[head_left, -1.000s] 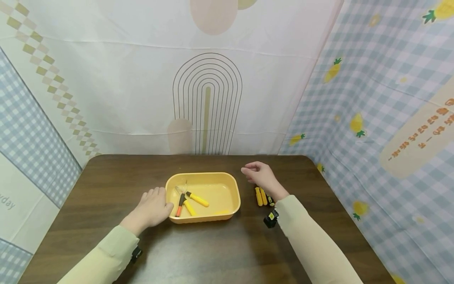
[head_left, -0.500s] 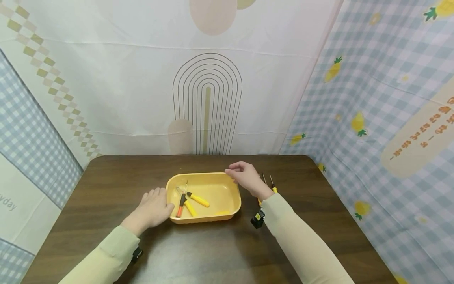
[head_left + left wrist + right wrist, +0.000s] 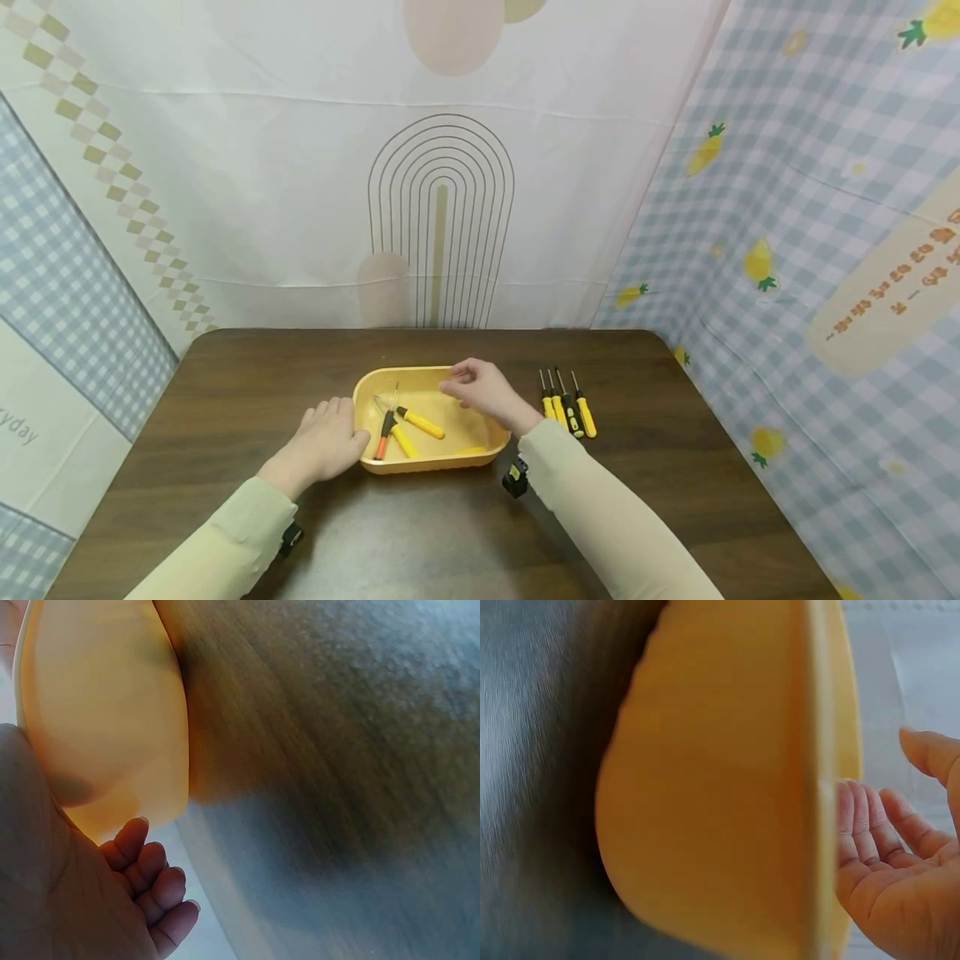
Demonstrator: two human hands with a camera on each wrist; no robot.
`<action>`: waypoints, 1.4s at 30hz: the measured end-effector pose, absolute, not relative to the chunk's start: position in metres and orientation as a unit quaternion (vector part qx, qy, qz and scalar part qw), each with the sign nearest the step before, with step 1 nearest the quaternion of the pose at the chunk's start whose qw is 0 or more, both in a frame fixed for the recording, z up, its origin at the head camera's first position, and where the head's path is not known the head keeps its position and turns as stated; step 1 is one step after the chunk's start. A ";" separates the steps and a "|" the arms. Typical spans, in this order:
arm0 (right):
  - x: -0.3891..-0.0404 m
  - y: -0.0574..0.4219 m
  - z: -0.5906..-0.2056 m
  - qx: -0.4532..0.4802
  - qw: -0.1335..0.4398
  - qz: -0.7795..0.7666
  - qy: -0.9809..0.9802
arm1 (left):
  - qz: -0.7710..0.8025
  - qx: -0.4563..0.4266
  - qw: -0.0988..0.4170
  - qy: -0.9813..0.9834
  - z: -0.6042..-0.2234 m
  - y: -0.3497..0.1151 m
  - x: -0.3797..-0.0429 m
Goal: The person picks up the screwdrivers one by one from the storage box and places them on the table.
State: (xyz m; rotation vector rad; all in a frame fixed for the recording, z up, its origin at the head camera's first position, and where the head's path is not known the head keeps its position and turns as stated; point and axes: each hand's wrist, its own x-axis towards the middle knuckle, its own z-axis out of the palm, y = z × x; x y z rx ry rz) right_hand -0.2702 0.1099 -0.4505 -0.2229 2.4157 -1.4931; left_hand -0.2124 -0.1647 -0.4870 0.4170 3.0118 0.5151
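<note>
Tray (image 3: 495,433) | left hand (image 3: 324,440) touching rim | right hand (image 3: 480,392) empty above

I see a yellow tray (image 3: 480,442) on the dark brown wood-grain table (image 3: 225,375), yellow-handled pliers (image 3: 408,421) inside, one orange-and-black tool (image 3: 382,435), probably a screwdriver. Near the right edge, four yellow-and-black screwdrivers (image 3: 566,406). Sleeves (image 3: 600,508) pale green.

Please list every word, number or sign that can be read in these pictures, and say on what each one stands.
"yday": end of a cut-off word on the left curtain.
Orange characters on the right curtain's beige band: too blurred to read.
Tray, tools: no text visible.
</note>
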 end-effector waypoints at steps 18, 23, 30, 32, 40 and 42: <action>-0.263 0.077 -0.478 -0.082 0.176 -0.438 0.878 | 0.171 0.144 0.036 0.974 -0.483 -0.152 -0.213; -0.266 0.074 -0.481 -0.082 0.171 -0.423 0.886 | 0.171 0.142 0.035 0.974 -0.481 -0.153 -0.213; -0.264 0.077 -0.484 -0.079 0.178 -0.426 0.884 | 0.172 0.147 0.037 0.974 -0.481 -0.156 -0.210; -0.263 0.080 -0.483 -0.077 0.178 -0.420 0.887 | 0.173 0.147 0.036 0.973 -0.479 -0.157 -0.210; -0.264 0.090 -0.480 -0.075 0.174 -0.381 0.905 | 0.179 0.140 0.032 0.973 -0.480 -0.162 -0.211; -0.264 0.092 -0.479 -0.069 0.179 -0.385 0.903 | 0.179 0.138 0.034 0.974 -0.481 -0.162 -0.211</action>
